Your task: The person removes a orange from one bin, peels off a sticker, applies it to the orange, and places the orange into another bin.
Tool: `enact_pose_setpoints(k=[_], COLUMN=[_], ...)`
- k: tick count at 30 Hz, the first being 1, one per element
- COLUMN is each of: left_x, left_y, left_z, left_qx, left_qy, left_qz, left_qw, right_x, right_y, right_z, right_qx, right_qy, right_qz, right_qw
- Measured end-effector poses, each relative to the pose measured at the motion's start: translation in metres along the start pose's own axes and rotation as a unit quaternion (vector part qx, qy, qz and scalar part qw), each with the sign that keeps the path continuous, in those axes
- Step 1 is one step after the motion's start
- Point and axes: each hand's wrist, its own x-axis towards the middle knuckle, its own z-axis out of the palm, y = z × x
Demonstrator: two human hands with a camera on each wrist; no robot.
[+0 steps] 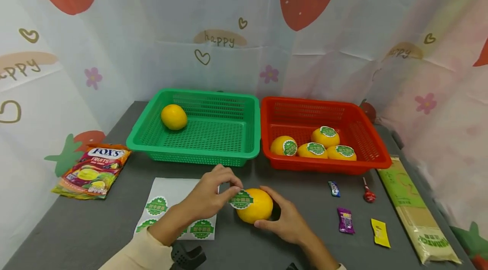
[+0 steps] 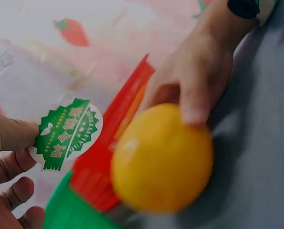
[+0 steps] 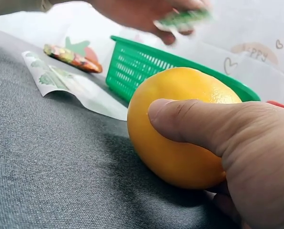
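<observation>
Between thumb and fingertip my left hand [image 1: 209,194] pinches a round green and white sticker [image 2: 68,135] by its edge. In the head view the sticker overlaps the upper left of an orange [image 1: 256,210]; both wrist views show a gap between the two. My right hand [image 1: 286,221] grips that orange from the right, thumb [image 3: 180,119] across its near side, low over the grey table. Below my left forearm lies a white sticker sheet [image 1: 173,187] with several green stickers on it.
A green basket [image 1: 202,158] holds one plain orange [image 1: 173,117]. Beside it, a red basket [image 1: 328,165] holds several stickered oranges [image 1: 325,136]. A candy bag [image 1: 95,171] lies left; small wrapped candies [image 1: 345,220], a lollipop [image 1: 369,195] and a long green-and-tan package [image 1: 417,210] lie right.
</observation>
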Motion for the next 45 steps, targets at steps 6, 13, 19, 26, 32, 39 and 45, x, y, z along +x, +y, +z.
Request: enact_pose_setpoints(k=[6, 13, 19, 26, 32, 39, 45], left_x=[0.013, 0.006, -0.004, -0.004, -0.007, -0.004, -0.001], left_y=[-0.008, -0.020, -0.035, -0.042, -0.036, -0.052, -0.060], left_z=[0.035, 0.054, 0.060, 0.071, 0.069, 0.047, 0.038], left_qx=[0.010, 0.044, -0.003, -0.043, -0.039, -0.212, -0.249], left_qy=[-0.029, 0.018, -0.045, -0.055, -0.071, -0.153, -0.173], left_qz=[-0.043, -0.025, 0.017, -0.073, -0.162, -0.160, -0.151], left_qw=[0.9986, 0.9986, 0.9988, 0.9949, 0.9835, 0.9519, 0.9408], right_x=[-0.001, 0.000, -0.001, 0.000, 0.006, 0.010, 0.011], right_y=[0.002, 0.002, 0.003, 0.002, -0.011, -0.009, -0.002], right_z=[0.004, 0.005, 0.002, -0.010, -0.001, 0.008, -0.010], right_qx=[0.017, 0.018, 0.014, 0.086, 0.172, 0.220, 0.292], right_qy=[-0.009, -0.012, -0.004, -0.033, 0.004, 0.030, -0.034], right_qz=[-0.010, -0.023, -0.030, -0.037, 0.038, 0.036, 0.039], right_qw=[1.000, 0.999, 0.999, 0.995, 0.984, 0.974, 0.955])
